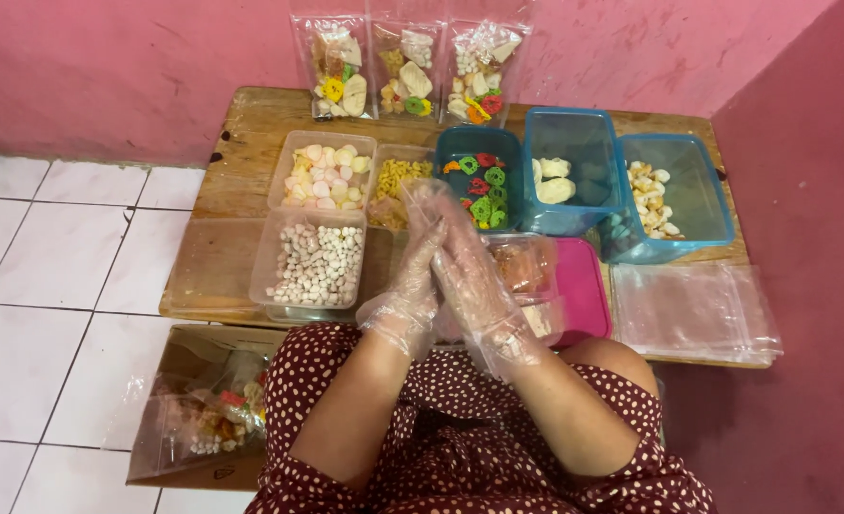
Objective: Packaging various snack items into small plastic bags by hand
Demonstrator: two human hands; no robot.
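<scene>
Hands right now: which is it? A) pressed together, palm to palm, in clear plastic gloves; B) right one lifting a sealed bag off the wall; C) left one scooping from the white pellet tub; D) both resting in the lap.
A: the left hand and right hand meet palm to palm over the wooden table, both in thin clear gloves, holding nothing.
</scene>
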